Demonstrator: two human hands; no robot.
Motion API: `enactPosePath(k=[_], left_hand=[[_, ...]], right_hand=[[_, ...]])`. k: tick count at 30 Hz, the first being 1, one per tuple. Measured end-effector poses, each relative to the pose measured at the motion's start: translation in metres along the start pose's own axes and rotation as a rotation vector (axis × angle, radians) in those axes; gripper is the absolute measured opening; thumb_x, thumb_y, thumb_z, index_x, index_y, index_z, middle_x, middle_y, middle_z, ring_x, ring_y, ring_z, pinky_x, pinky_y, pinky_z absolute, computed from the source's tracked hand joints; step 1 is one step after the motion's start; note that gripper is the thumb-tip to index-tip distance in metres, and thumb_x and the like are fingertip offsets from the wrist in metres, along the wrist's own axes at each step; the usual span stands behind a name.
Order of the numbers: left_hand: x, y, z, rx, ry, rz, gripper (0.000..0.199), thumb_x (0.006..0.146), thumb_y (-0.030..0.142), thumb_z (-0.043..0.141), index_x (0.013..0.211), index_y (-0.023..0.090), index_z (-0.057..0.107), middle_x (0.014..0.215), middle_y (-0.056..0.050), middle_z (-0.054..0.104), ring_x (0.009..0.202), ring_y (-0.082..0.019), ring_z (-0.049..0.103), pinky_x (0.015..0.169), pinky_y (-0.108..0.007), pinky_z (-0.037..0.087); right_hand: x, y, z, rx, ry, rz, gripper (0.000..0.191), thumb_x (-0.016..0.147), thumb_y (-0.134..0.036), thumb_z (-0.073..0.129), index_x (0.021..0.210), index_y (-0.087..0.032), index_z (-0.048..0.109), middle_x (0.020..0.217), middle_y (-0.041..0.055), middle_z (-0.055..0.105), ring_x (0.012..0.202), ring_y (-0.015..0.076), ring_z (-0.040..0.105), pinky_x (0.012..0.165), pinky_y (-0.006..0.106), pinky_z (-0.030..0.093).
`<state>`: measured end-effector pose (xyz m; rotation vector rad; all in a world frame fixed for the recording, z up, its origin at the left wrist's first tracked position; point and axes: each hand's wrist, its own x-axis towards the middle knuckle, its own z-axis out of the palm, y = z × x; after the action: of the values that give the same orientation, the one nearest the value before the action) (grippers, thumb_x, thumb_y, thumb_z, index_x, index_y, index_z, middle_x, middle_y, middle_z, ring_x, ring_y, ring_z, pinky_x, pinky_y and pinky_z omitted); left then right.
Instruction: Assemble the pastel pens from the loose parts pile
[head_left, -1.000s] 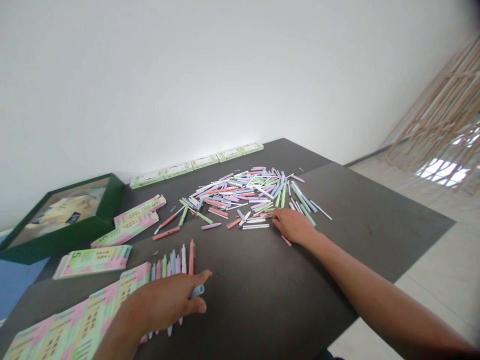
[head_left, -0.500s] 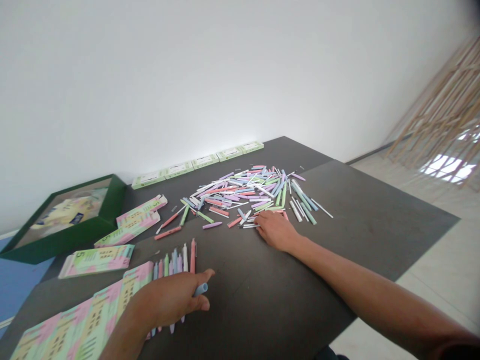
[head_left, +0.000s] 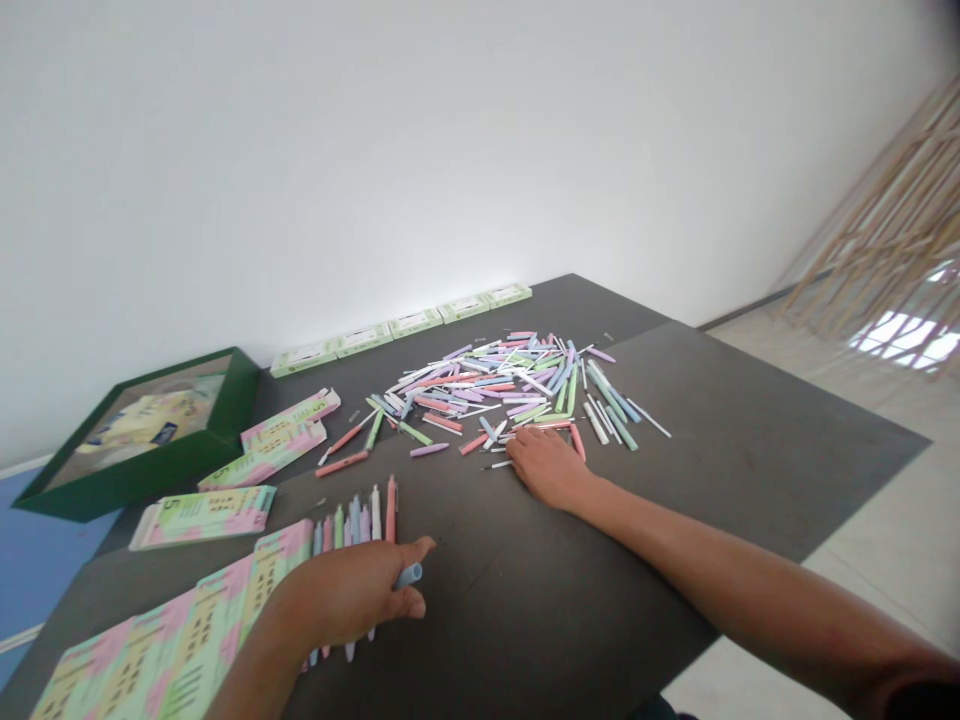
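Note:
My left hand point(head_left: 360, 592) is closed round a light blue pen barrel point(head_left: 409, 575), its hollow end showing between thumb and index finger. Beneath that hand lies a row of assembled pens point(head_left: 356, 515) in several pastel colours, partly hidden. My right hand point(head_left: 549, 468) rests at the near edge of a heap of loose pen parts point(head_left: 480, 385): coloured barrels and thin white refills. Its fingers are bent down onto a white refill point(head_left: 496, 465), whose dark tip sticks out to the left; the fingertips themselves are hidden.
Printed pen boxes point(head_left: 157, 640) overlap at the front left, with more cartons point(head_left: 206, 515) behind them. A green open box point(head_left: 225, 400) holding plastic bags stands at the far left. Flat green boxes point(head_left: 412, 322) line the wall. The dark table point(head_left: 750, 430) ends at the right.
My right hand has drawn slightly toward me, and a refill by its fingers has shifted with it. My left hand still holds the blue barrel. The view has moved slightly.

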<state>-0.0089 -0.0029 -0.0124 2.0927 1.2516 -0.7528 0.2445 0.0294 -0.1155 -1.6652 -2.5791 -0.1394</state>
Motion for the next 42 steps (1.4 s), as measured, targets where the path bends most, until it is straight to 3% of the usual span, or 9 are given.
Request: enactPosePath(k=[12, 17, 19, 21, 24, 27, 30, 36, 42], left_hand=[[0.002, -0.005, -0.002, 0.054, -0.004, 0.050, 0.061, 0.078, 0.042, 0.050, 0.135, 0.024, 0.037, 0.114, -0.011, 0.061, 0.101, -0.030, 0.056, 0.078, -0.036, 0.043], [0.004, -0.004, -0.006, 0.090, -0.002, 0.081, 0.061, 0.078, 0.043, 0.051, 0.134, 0.024, 0.039, 0.104, -0.010, 0.066, 0.091, -0.027, 0.060, 0.070, -0.031, 0.043], [0.005, -0.007, -0.006, 0.106, 0.007, 0.092, 0.059, 0.079, 0.044, 0.051, 0.133, 0.022, 0.040, 0.103, -0.010, 0.066, 0.089, -0.027, 0.060, 0.068, -0.030, 0.043], [0.006, -0.009, -0.007, 0.108, 0.009, 0.098, 0.058, 0.079, 0.044, 0.050, 0.132, 0.022, 0.041, 0.100, -0.010, 0.067, 0.087, -0.027, 0.061, 0.066, -0.029, 0.043], [0.006, -0.009, -0.008, 0.104, -0.004, 0.098, 0.057, 0.079, 0.043, 0.051, 0.131, 0.022, 0.042, 0.098, -0.008, 0.068, 0.085, -0.026, 0.061, 0.064, -0.028, 0.043], [0.006, -0.007, -0.008, 0.109, -0.008, 0.094, 0.049, 0.077, 0.041, 0.054, 0.122, 0.023, 0.051, 0.097, -0.007, 0.068, 0.082, -0.024, 0.062, 0.060, -0.026, 0.042], [0.005, -0.005, -0.008, 0.131, -0.012, 0.087, 0.035, 0.079, 0.042, 0.052, 0.103, 0.018, 0.062, 0.086, -0.007, 0.069, 0.072, -0.022, 0.063, 0.053, -0.024, 0.039], [0.001, -0.003, -0.007, 0.193, 0.041, 0.126, 0.044, 0.078, 0.040, 0.054, 0.117, 0.020, 0.053, 0.081, -0.005, 0.070, 0.067, -0.020, 0.063, 0.051, -0.024, 0.039], [0.001, -0.002, -0.008, 0.181, 0.031, 0.109, 0.031, 0.078, 0.041, 0.054, 0.097, 0.019, 0.065, 0.080, -0.006, 0.069, 0.067, -0.021, 0.062, 0.053, -0.025, 0.041]], right_hand=[[0.013, -0.007, -0.007, -0.073, -0.131, -0.263, 0.021, 0.081, -0.011, 0.043, 0.099, -0.011, 0.054, 0.092, 0.0140, 0.062, 0.084, 0.0242, 0.058, 0.072, 0.034, 0.043], [0.013, -0.004, -0.012, 0.095, -0.133, -0.246, 0.043, 0.078, -0.006, 0.044, 0.121, -0.012, 0.041, 0.103, 0.0156, 0.059, 0.089, 0.0251, 0.059, 0.071, 0.034, 0.044], [0.010, -0.007, -0.021, 0.281, -0.064, -0.198, 0.048, 0.079, -0.006, 0.042, 0.126, -0.013, 0.037, 0.111, 0.0166, 0.056, 0.094, 0.0252, 0.057, 0.074, 0.036, 0.043], [0.006, -0.015, -0.034, 0.581, 0.036, -0.141, 0.039, 0.081, -0.010, 0.042, 0.120, -0.015, 0.043, 0.109, 0.0140, 0.057, 0.095, 0.0233, 0.056, 0.077, 0.035, 0.043], [-0.002, -0.042, -0.052, 1.253, 0.127, -0.035, 0.017, 0.084, -0.018, 0.043, 0.100, -0.018, 0.049, 0.078, 0.0037, 0.062, 0.070, 0.0160, 0.059, 0.065, 0.030, 0.045], [-0.008, -0.077, -0.059, 1.851, 0.160, -0.004, 0.011, 0.083, -0.023, 0.050, 0.092, -0.019, 0.047, 0.071, 0.0009, 0.063, 0.065, 0.0145, 0.060, 0.064, 0.030, 0.046], [-0.012, -0.104, -0.059, 2.101, 0.181, 0.028, 0.012, 0.080, -0.025, 0.056, 0.085, -0.019, 0.047, 0.075, 0.0022, 0.066, 0.069, 0.0154, 0.063, 0.068, 0.032, 0.047], [-0.015, -0.124, -0.055, 2.123, 0.267, 0.119, 0.013, 0.078, -0.023, 0.059, 0.081, -0.019, 0.048, 0.075, 0.0021, 0.068, 0.074, 0.0159, 0.064, 0.073, 0.032, 0.047], [-0.022, -0.137, -0.037, 1.923, 0.341, 0.122, 0.013, 0.074, -0.027, 0.063, 0.076, -0.019, 0.053, 0.087, 0.0040, 0.064, 0.081, 0.0168, 0.060, 0.072, 0.031, 0.046]])
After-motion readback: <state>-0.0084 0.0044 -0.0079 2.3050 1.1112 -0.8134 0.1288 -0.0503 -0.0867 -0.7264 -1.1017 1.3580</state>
